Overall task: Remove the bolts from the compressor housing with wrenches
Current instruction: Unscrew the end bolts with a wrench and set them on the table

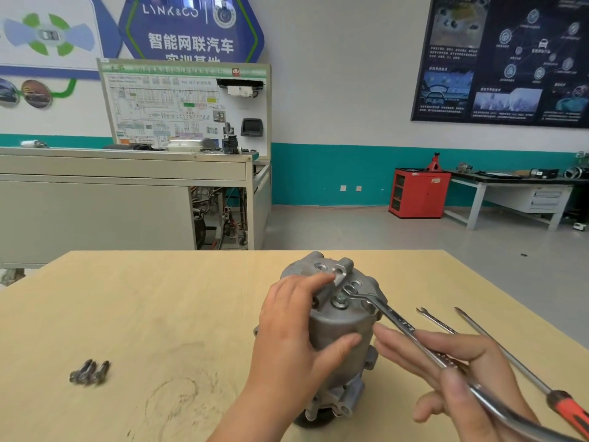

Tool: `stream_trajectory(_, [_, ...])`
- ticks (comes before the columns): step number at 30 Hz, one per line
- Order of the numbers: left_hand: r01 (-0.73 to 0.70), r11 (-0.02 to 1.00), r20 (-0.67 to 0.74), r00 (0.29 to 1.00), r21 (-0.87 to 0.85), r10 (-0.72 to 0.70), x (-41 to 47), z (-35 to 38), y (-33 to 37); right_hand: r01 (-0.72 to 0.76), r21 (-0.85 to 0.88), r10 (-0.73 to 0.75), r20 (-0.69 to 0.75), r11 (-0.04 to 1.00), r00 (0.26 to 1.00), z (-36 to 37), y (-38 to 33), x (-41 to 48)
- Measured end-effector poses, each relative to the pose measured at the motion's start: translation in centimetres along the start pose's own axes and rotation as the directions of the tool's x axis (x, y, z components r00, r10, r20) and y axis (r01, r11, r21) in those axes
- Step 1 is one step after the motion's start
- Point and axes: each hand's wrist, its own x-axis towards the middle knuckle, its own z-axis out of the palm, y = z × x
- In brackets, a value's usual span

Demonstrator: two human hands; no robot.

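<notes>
Compressor housing (338, 327) stood upright on the desk (159, 298), right of centre, close to you. Your left hand (293, 333) gripped it from the left: fingers (318, 279) curled over the top face, thumb across the near side wall. Your right hand (462, 378) pinched the wrench (401, 325) mid-shank, thumb on top, the other fingers fairly straight underneath. The wrench's open end sat on the housing top, just beside the bolt (339, 302) on its far right; can't tell if it was seated on the head. The handle end ran off the near right corner, blurred. Loose bolts (89, 373) lay in a small cluster on the desk, well apart to the left. Second wrench (435, 320) lay flat just right of the housing. Screwdriver (510, 355) lay beside it, further right, red and black handle nearest you.
</notes>
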Motion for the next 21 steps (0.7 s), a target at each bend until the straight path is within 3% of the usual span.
stream_trajectory(7, [0.006, 0.998, 0.025, 1.0, 0.055, -0.007, 0.1, 0.2, 0.1, 0.131, -0.192, -0.128, 0.028, 0.973, 0.991, 0.9, -1.0, 0.2])
stream_trajectory(10, [-0.009, 0.998, 0.016, 1.0, 0.063, 0.008, 0.1, 0.2, 0.1, 0.096, -0.222, -0.08, 0.078, 0.97, 0.994, 1.1, -1.7, 0.5])
stream_trajectory(13, [-0.016, 0.997, 0.011, 1.0, 0.07, 0.015, 0.0, 0.2, 0.1, -0.001, -0.254, 0.012, 0.041, 0.967, 0.999, 1.2, -1.6, 0.2])
stream_trajectory(16, [-0.03, 0.995, 0.004, 1.0, 0.092, 0.029, 0.0, 0.2, 0.0, -0.091, -0.151, 0.099, 0.041, 0.984, 0.994, 1.8, -2.0, 0.3])
stream_trajectory(17, [-0.023, 0.994, 0.003, 1.0, 0.104, 0.023, 0.0, 0.2, 0.0, -0.19, -0.051, 0.195, 0.109, 0.98, 0.975, 1.5, -2.0, 0.1])
stream_trajectory(19, [-0.014, 0.992, 0.002, 1.0, 0.129, 0.014, 0.0, 0.3, 0.1, -0.45, 0.158, 0.43, 0.144, 0.879, 0.891, 1.7, -3.5, 0.1])
stream_trajectory(21, [-0.013, 0.988, 0.004, 1.0, 0.154, 0.012, 0.0, 0.3, 0.3, -0.441, 0.22, 0.401, 0.203, 0.87, 0.893, 1.2, -3.9, 0.3])
